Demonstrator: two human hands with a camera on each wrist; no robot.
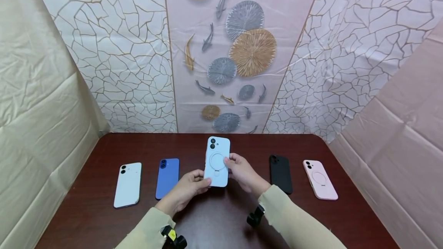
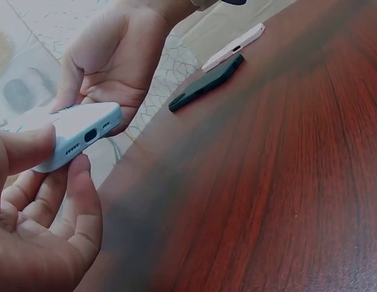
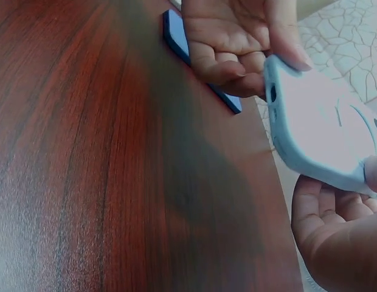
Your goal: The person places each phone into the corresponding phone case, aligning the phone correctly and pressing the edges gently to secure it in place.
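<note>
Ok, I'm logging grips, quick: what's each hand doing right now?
Left hand: holding the light-blue phone case near its bottom.
Right hand: holding the same case.

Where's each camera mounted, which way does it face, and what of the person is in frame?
Head: worn on the head, facing forward and down over the table to the backdrop; left hand, right hand and sleeves show.
Left wrist: looks rightward past the light blue case to the black case and pink case; both hands show.
Right wrist: looks leftward, blue phone beyond; both hands show.
Shared by both wrist views: the light blue case's port end.
</note>
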